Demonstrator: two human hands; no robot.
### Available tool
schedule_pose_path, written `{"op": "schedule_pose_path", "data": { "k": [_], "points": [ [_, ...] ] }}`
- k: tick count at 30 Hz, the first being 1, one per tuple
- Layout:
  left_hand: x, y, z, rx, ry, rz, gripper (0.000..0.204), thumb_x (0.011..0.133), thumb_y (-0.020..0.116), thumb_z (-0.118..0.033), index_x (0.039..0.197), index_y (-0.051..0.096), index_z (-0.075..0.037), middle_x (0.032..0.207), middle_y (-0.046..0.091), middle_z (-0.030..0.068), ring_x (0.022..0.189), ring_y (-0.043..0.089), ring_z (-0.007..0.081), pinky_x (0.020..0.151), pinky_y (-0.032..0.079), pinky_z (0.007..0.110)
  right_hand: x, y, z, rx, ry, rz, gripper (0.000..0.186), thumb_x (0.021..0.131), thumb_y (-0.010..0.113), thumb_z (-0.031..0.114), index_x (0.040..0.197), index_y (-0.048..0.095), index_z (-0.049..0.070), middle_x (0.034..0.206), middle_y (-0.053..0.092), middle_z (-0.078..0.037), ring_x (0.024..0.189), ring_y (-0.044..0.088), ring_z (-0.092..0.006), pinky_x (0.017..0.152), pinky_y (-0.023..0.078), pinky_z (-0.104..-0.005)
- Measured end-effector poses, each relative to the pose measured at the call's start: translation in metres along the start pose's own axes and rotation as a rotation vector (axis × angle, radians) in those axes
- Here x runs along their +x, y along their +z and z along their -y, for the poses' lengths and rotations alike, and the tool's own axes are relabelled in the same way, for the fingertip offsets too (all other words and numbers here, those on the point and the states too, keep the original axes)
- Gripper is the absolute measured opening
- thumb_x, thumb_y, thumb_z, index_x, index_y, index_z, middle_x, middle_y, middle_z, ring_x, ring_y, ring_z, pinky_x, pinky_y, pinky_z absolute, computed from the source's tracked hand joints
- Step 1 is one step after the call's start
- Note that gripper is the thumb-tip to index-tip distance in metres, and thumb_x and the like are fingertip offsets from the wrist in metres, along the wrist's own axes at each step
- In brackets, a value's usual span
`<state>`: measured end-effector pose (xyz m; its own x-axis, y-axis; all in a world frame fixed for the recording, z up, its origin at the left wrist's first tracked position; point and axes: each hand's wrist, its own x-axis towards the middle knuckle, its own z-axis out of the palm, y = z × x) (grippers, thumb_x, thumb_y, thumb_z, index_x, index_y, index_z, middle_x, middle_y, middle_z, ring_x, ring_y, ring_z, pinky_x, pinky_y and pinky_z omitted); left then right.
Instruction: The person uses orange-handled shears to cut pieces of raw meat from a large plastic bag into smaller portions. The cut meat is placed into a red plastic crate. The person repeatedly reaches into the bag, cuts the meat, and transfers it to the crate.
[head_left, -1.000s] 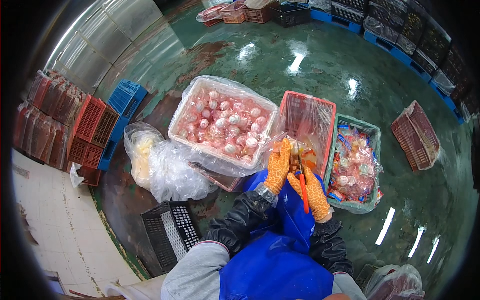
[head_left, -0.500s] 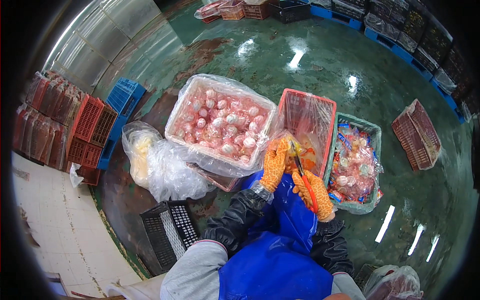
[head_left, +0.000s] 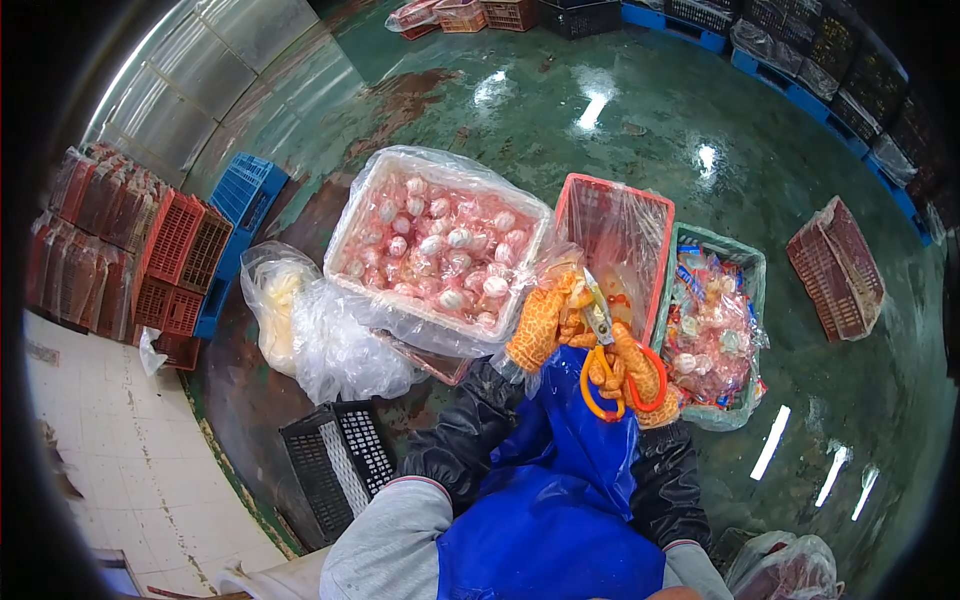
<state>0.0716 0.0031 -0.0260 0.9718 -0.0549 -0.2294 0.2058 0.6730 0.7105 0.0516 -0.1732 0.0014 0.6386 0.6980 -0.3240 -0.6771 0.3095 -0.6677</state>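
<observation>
My right hand (head_left: pixel 640 380), in an orange patterned glove, holds scissors (head_left: pixel 599 320) by their orange and red handles. The handles are spread, and the blades point up toward my left hand (head_left: pixel 543 322). That hand, in a matching glove, is closed on a small clear plastic bag (head_left: pixel 562 268) with something yellowish at its lower part; the blades lie against it. Just beyond is a red crate (head_left: pixel 657 285) lined with clear film, with small orange pieces inside. To its left, a white crate (head_left: pixel 440 318) holds many round white items (head_left: pixel 460 238) in pinkish clear wrapping.
At right a green crate (head_left: pixel 752 285) holds colourful wrappers and wrapped pieces. Clear plastic bags (head_left: pixel 345 340) and a black crate (head_left: pixel 312 470) lie at left. A dark red crate (head_left: pixel 835 275) stands farther right. Stacked red crates (head_left: pixel 178 240) and a blue pallet (head_left: pixel 243 195) are far left.
The scissors have swung from edge-on to showing both handle loops, now spread apart. My right hand has turned with them, and my left hand has shifted slightly left and down.
</observation>
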Motion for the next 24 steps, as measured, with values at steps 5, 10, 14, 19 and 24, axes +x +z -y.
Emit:
{"op": "schedule_pose_path", "data": {
  "k": [5,10,14,19,24],
  "points": [
    [0.014,-0.003,0.006,0.060,0.094,0.070,0.023,0.092,0.046,-0.027,0.100,0.051,-0.007,0.079,0.055,0.0014,0.058,0.051,0.0084,0.044,0.041,0.020,0.020,-0.017,-0.018,0.581,0.069,0.369,0.071,0.089,0.032,0.055,0.126,0.037,-0.005,0.057,0.041,-0.003,0.038,0.032,-0.0065,0.036,0.029,-0.0190],
    [0.028,-0.011,0.012,0.338,0.121,-0.089,0.018,0.091,0.050,-0.024,0.095,0.053,-0.007,0.079,0.055,0.0005,0.060,0.052,0.0080,0.045,0.041,0.020,0.026,-0.022,-0.024,0.750,0.143,0.174,0.073,0.088,0.033,0.056,0.129,0.032,-0.005,0.056,0.039,-0.001,0.039,0.032,-0.0063,0.036,0.028,-0.0188],
    [0.031,-0.017,0.011,0.365,0.157,-0.054,0.020,0.090,0.051,-0.023,0.101,0.053,-0.007,0.085,0.059,0.0027,0.066,0.055,0.0089,0.050,0.045,0.020,0.031,-0.021,-0.019,0.608,0.095,0.250,0.071,0.089,0.033,0.053,0.125,0.037,-0.007,0.059,0.045,-0.004,0.040,0.034,-0.0080,0.035,0.030,-0.0190],
    [0.024,0.004,-0.008,0.189,-0.067,0.004,0.017,0.087,0.056,-0.022,0.096,0.055,-0.007,0.074,0.056,0.0014,0.051,0.047,0.0049,0.037,0.032,0.017,0.036,-0.009,-0.001,0.411,0.066,0.141,0.069,0.090,0.033,0.051,0.118,0.043,-0.011,0.061,0.049,-0.008,0.038,0.035,-0.0106,0.033,0.030,-0.0204],
    [0.025,-0.001,-0.006,-0.062,-0.189,0.118,0.014,0.084,0.058,-0.017,0.094,0.055,-0.008,0.064,0.051,0.0006,0.042,0.038,0.0044,0.036,0.027,0.018,0.041,-0.013,-0.005,0.480,0.024,0.131,0.055,0.092,0.035,0.046,0.118,0.046,-0.002,0.066,0.054,-0.012,0.041,0.041,-0.0127,0.033,0.031,-0.0205]
  ]
}}
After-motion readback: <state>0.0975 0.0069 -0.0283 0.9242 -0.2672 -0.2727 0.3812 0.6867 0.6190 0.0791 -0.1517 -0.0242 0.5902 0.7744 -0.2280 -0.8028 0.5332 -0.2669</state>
